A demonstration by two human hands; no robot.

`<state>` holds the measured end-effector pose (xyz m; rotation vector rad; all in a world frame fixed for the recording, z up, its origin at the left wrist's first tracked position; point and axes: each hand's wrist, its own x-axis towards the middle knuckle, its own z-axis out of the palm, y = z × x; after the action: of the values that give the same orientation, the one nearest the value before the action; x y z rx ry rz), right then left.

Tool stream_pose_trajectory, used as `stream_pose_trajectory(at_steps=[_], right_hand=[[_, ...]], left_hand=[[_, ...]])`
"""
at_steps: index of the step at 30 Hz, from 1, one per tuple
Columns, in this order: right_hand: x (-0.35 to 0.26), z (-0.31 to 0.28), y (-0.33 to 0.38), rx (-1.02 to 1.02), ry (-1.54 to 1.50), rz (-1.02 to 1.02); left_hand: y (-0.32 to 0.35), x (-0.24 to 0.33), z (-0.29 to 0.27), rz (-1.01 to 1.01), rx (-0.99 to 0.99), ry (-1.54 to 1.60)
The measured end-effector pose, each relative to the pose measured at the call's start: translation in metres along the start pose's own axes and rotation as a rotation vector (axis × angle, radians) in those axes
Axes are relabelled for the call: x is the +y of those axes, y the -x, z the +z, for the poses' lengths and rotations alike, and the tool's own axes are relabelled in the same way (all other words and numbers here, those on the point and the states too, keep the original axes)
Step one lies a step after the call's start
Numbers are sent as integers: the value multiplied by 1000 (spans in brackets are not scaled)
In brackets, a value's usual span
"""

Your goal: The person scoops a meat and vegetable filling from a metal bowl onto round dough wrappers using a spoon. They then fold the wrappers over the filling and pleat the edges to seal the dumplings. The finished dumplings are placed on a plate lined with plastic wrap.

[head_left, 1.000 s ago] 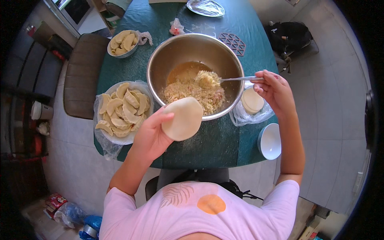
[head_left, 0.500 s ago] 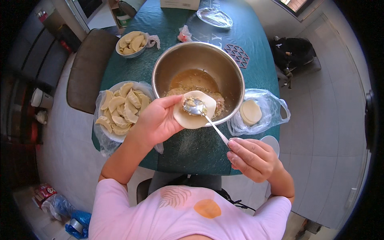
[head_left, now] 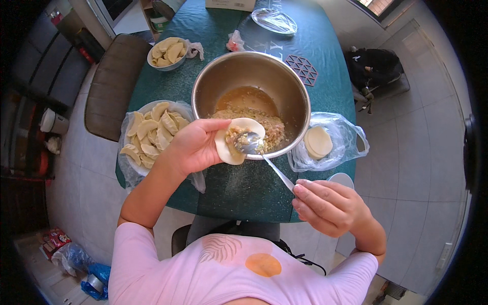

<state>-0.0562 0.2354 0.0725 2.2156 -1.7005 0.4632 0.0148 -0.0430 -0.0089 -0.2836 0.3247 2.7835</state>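
My left hand [head_left: 201,145] holds a round dumpling wrapper [head_left: 226,152] over the near rim of a large steel bowl [head_left: 203,96]. A mound of minced filling [head_left: 235,136] lies on the wrapper. The fingers of my right hand [head_left: 328,206] are closed round the handle of a metal spoon [head_left: 279,174]. Its bowl rests on the wrapper against the filling. More minced filling [head_left: 272,127] and some brownish liquid [head_left: 246,96] are inside the steel bowl. To the right, a stack of plain wrappers [head_left: 318,142] lies on a clear plastic bag [head_left: 348,152].
Folded dumplings [head_left: 152,129] fill a plastic-lined dish at left, and a smaller bowl of dumplings [head_left: 168,51] stands behind it. Farther back are a hexagonal trivet [head_left: 302,69], a film-covered plate [head_left: 274,21] and a box [head_left: 230,5]. A pale round dish [head_left: 341,179] sits near my right hand.
The spoon has shifted on the wrapper, and more filling shows to the left of its bowl. The wrapper now curves inward in my left hand. My right hand has moved slightly right.
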Motion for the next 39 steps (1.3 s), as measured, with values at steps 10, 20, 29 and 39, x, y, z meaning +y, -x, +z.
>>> stream_pose_trajectory(at_steps=[10, 20, 29, 39], right_hand=[[23, 7, 11, 366, -434, 617], [40, 50, 14, 112, -237, 571], [30, 61, -3, 146, -372, 488], [28, 42, 3, 70, -259, 558]], left_hand=[[-2, -10, -3, 84, 59, 16], [29, 5, 8, 368, 281, -111], [37, 13, 1, 448, 222, -153], [40, 15, -1, 458, 260, -134]])
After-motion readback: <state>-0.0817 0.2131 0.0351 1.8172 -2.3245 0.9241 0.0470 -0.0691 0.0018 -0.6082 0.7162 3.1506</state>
